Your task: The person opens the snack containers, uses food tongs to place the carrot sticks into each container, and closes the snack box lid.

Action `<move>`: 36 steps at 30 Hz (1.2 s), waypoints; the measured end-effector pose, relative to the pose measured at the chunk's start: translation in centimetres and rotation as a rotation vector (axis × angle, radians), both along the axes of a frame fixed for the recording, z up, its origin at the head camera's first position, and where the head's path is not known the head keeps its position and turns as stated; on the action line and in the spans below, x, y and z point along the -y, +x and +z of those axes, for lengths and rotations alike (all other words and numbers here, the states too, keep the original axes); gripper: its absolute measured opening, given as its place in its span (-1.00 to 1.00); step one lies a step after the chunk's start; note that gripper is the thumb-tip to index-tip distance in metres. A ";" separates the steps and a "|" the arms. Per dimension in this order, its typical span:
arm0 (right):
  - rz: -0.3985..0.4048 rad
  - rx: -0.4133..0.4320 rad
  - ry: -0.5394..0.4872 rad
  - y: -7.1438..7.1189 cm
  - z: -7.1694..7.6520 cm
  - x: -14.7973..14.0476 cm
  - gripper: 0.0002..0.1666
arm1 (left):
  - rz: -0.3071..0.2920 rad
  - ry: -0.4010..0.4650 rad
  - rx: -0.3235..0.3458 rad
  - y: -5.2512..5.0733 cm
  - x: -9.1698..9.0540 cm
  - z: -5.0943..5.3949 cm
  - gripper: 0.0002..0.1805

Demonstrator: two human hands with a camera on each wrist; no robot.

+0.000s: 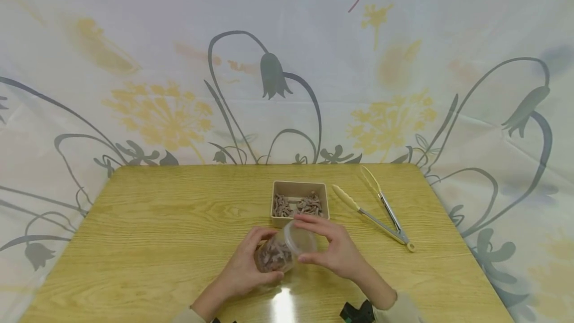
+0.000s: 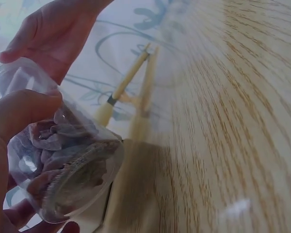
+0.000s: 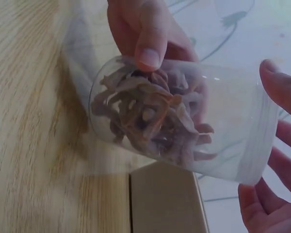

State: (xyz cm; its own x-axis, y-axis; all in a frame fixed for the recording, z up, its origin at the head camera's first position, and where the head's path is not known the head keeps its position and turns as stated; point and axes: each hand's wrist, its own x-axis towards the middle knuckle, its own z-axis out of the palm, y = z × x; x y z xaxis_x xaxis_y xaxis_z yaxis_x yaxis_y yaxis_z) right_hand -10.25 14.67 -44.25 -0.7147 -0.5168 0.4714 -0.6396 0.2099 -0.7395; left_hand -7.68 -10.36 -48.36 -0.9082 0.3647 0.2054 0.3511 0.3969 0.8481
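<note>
A clear plastic jar (image 1: 274, 255) is tilted above the table, part filled with greyish-brown dried strips (image 3: 150, 109) whose kind I cannot tell. My left hand (image 1: 244, 268) grips the jar's body, its thumb (image 2: 34, 109) pressed on the near side. The right hand (image 1: 338, 253) holds the translucent lid (image 1: 305, 241) at the jar's upper right end, thumb on one side of the rim and fingers on the other. Just beyond the jar stands a beige rectangular box (image 1: 279, 222) with similar strips in two heaps.
Metal tongs with cream tips (image 1: 381, 222) lie spread on the right of the wooden table (image 1: 157, 243), handle end towards me. A flower-printed curtain (image 1: 287, 128) hangs behind the table's far edge.
</note>
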 end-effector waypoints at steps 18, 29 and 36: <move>0.073 0.138 -0.152 0.3 -0.8 1.7 -0.48 | 0.002 0.056 0.100 -0.3 0.9 -1.1 -0.12; 0.092 0.200 -0.195 0.1 -1.5 2.3 -0.52 | 0.021 0.050 0.115 -0.8 1.3 -1.5 -0.12; 0.035 0.155 -0.118 -0.1 -1.4 2.6 -0.54 | 0.064 0.076 0.143 -1.0 1.3 -1.6 -0.09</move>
